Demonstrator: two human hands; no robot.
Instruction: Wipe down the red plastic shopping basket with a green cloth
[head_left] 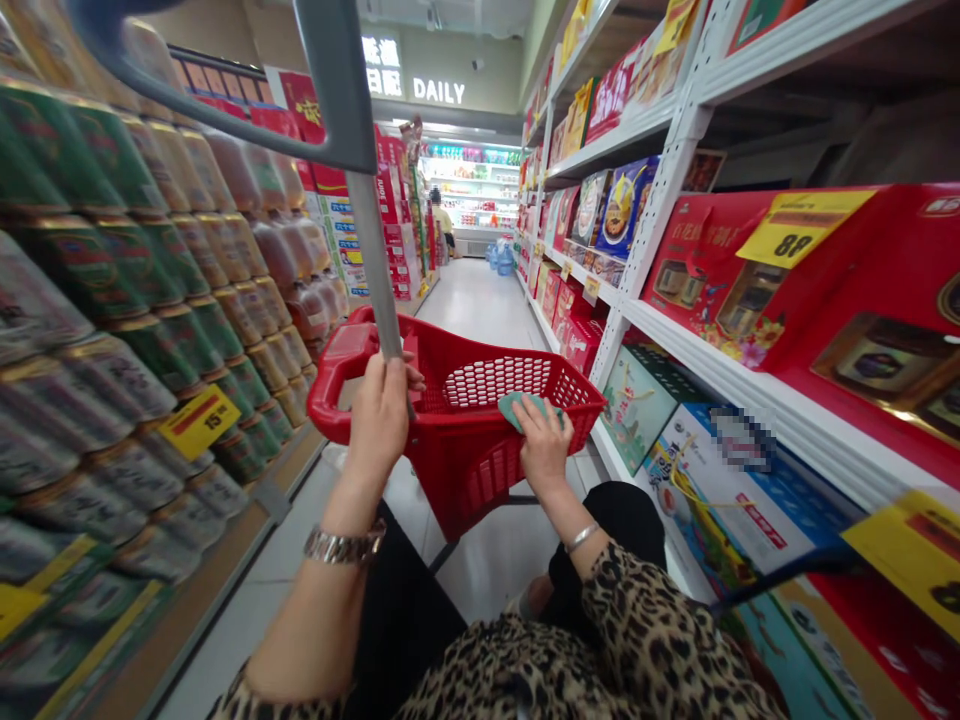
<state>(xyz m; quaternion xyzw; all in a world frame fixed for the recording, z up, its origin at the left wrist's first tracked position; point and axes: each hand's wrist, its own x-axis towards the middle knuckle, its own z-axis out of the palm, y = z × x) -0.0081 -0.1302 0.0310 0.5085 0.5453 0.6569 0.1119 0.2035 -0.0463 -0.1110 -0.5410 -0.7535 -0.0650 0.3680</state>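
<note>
In front of me stands a red plastic shopping cart with perforated sides and a tall grey handle post rising on its left. My left hand is wrapped around the lower part of that post, where it meets the basket. A green cloth lies under my right hand, pressed against the near rim of the basket toward its right end. The fingers of my right hand are bent over the cloth. Part of the basket's inside is hidden by its near wall and my hands.
Stacked packs of cans line the left side, with a yellow price tag. White shelves with red gift boxes run along the right. Down the tiled aisle are a person, blue water bottles and a lit display case.
</note>
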